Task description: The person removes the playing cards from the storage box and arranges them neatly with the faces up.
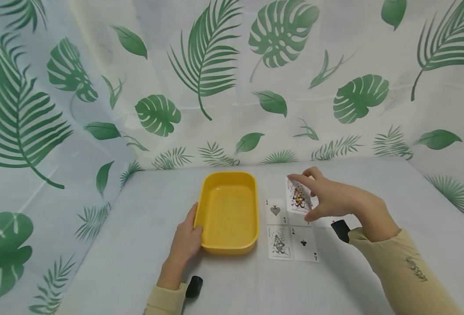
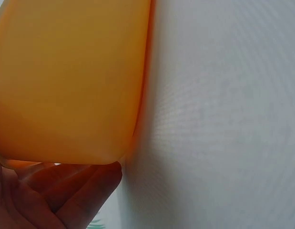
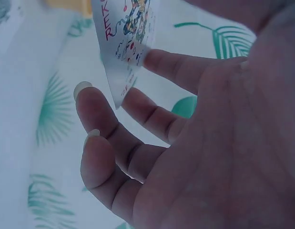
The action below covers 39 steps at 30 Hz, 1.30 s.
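Observation:
My left hand grips the left side of a yellow plastic tray, its thumb near the rim. In the left wrist view the fingers press against the tray's outer wall. My right hand holds a coloured joker playing card by its edges, tilted up above other cards. In the right wrist view this joker card stands among the fingers. Below and left of that hand lie an ace of spades, a black-and-white joker and an ace of clubs.
More cards lie partly hidden under the right hand; a white card edge shows there. A pale cloth covers the table. Leaf-printed sheets hang behind and at the sides.

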Tool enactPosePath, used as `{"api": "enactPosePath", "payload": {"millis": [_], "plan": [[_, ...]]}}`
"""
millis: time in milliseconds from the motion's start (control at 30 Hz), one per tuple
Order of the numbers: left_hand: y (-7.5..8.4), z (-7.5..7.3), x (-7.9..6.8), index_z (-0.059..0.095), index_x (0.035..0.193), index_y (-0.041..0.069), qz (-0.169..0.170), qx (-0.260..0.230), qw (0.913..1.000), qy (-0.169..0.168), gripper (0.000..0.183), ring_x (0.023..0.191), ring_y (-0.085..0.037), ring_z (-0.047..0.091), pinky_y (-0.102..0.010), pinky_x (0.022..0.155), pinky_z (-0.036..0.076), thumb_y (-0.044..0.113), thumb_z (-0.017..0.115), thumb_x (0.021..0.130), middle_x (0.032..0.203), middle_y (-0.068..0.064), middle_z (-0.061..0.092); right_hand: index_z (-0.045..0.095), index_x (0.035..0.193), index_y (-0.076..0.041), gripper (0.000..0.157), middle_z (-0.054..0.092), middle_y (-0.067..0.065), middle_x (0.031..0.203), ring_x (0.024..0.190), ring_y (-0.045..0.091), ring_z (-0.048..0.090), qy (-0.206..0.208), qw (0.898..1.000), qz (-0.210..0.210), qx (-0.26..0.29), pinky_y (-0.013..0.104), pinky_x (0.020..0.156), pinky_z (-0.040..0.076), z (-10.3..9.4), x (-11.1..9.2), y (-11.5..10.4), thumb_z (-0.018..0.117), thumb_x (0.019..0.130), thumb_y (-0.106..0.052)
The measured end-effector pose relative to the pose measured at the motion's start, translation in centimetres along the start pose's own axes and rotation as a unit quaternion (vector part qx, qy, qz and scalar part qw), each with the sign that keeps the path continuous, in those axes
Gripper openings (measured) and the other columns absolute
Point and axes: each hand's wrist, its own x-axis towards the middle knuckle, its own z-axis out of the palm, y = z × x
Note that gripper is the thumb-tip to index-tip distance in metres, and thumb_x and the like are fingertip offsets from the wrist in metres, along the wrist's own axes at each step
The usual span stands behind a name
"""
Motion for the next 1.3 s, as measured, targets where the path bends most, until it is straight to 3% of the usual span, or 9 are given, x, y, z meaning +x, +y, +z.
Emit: {"api": "enactPosePath", "payload": {"millis": [200,533,767,967,1300], "plan": [[-0.1,-0.2,0.0,0.034,0.156,0.001,-0.005,0.002,1.0000,-0.001,0.064,0.096,-0.029,0.058,-0.053,0.095,0.043,0.005,0.044,0.092,0.141,-0.022,0.055,0.029,0.158,-0.011,0.099,0.022,0.020,0.145,0.108,0.035,0.054,-0.007,1.000,0.007,-0.012,0.042,0.079,0.049,1.4,-1.7,2.8,0.085,0.076,-0.015],[-0.1,-0.3,0.0,0.033,0.156,0.001,-0.002,0.005,1.0000,-0.002,0.065,0.092,-0.028,0.058,-0.052,0.094,0.044,0.003,0.044,0.092,0.139,-0.022,0.057,0.043,0.151,-0.007,0.097,0.032,0.020,0.140,0.105,0.035,0.049,-0.037,0.998,0.049,-0.032,0.036,0.069,0.046,5.1,-4.1,7.4,0.089,0.065,-0.007],[0.1,-0.2,0.1,0.034,0.156,0.001,0.003,0.005,1.0000,0.003,0.065,0.094,-0.029,0.057,-0.052,0.095,0.043,0.004,0.044,0.092,0.140,-0.021,0.056,0.048,0.149,-0.011,0.097,0.036,0.016,0.138,0.106,0.035,0.047,-0.041,0.996,0.072,-0.043,0.037,0.066,0.045,7.0,-4.6,8.2,0.090,0.062,-0.008],[0.2,-0.2,0.0,0.035,0.155,0.000,0.008,0.006,0.9999,0.005,0.065,0.093,-0.029,0.057,-0.053,0.094,0.044,0.004,0.043,0.091,0.139,-0.022,0.057,0.050,0.147,-0.011,0.096,0.039,0.015,0.134,0.108,0.038,0.046,-0.031,0.995,0.061,-0.072,0.043,0.071,0.048,7.4,-4.7,8.4,0.093,0.061,-0.012],[0.0,0.0,0.0,0.035,0.155,0.000,0.009,0.006,0.9999,0.004,0.065,0.100,-0.031,0.058,-0.054,0.098,0.042,0.003,0.043,0.091,0.143,-0.022,0.054,0.050,0.146,-0.010,0.096,0.039,0.014,0.132,0.107,0.037,0.046,-0.023,0.995,0.053,-0.080,0.043,0.071,0.047,7.9,-4.9,8.7,0.092,0.061,-0.013]]}}
